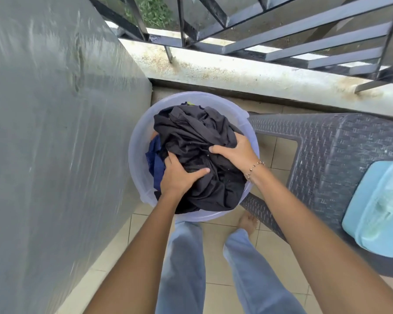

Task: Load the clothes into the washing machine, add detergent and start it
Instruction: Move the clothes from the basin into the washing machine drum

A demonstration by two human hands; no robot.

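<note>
A round translucent plastic basin point(136, 141) stands on the tiled floor, filled with clothes. A bundle of black clothes point(195, 134) lies on top, and a dark blue garment point(156, 159) shows at its left side. My left hand point(179, 175) grips the black fabric at the near left of the basin. My right hand point(235, 150) grips the same black bundle at the right. A large grey surface wrapped in plastic point(55, 132) fills the left of the view; I cannot tell if it is the washing machine.
A dark woven-pattern plastic table point(340, 155) stands right of the basin, with a light blue lidded tub point(379, 209) on it. A concrete ledge point(247, 73) and metal railing point(304, 32) close the far side. My legs stand on beige tiles point(216, 264).
</note>
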